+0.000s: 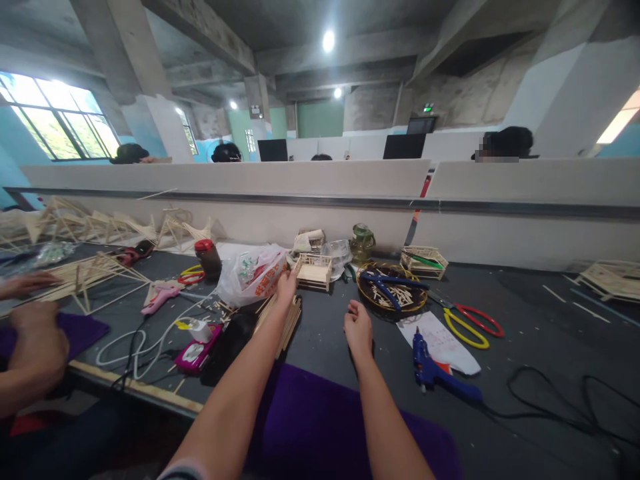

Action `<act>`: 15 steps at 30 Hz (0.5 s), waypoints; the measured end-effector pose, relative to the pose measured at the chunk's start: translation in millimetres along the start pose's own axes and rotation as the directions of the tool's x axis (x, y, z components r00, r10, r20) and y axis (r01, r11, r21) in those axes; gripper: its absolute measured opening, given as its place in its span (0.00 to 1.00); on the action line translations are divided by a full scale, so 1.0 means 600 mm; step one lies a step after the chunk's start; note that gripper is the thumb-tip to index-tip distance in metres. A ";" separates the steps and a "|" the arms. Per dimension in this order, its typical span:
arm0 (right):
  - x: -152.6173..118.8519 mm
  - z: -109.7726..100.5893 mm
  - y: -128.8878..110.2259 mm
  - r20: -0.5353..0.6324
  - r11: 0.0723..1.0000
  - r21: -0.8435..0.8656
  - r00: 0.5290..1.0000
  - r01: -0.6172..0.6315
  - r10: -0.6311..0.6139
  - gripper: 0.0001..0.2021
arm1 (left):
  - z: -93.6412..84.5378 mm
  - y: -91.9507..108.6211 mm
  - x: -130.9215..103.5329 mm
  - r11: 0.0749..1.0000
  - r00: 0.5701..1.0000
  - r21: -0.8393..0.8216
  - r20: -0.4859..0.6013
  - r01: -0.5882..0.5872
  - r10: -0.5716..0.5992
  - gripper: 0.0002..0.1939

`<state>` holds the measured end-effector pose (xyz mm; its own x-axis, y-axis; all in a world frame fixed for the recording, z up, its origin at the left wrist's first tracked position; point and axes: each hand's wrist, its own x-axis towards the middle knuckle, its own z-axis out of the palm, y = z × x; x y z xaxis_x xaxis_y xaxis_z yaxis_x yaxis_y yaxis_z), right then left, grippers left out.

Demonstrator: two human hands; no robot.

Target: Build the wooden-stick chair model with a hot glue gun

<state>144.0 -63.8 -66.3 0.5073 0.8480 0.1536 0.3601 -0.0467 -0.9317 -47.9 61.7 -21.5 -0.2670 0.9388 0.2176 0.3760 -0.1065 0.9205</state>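
Note:
My left hand point(286, 288) reaches forward, its fingers closed at the left end of a small bench-like model made of wooden sticks point(315, 273). The model stands upright on the dark table. My right hand point(359, 328) is over the table to the right, fingers curled in, with nothing visible in them. Just beyond it is a round basket point(364, 299) with short sticks and blue-handled pliers point(383, 290). A bundle of long thin sticks point(289, 327) lies under my left forearm.
Right: a blue glue gun point(440, 373), paper point(463, 350) and red-and-yellow-handled scissors point(475, 325). Left: a plastic bag point(255, 273), a pink power strip point(197, 353) with cables, and a co-worker's hand point(37, 333) by a stick frame. A purple cloth point(315, 427) lies in front; a partition point(250, 177) stands behind.

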 end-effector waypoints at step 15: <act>-0.015 -0.004 -0.020 0.060 0.995 -0.068 0.996 0.068 -0.064 0.21 | -0.134 0.029 -0.180 0.711 0.912 0.599 0.382 -0.368 0.150 0.26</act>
<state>137.1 -72.1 -55.6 0.4355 0.8792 0.1931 0.4460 -0.0243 -0.8947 -83.9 -68.0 -2.9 0.1521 0.9653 0.2123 0.8970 -0.2250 0.3804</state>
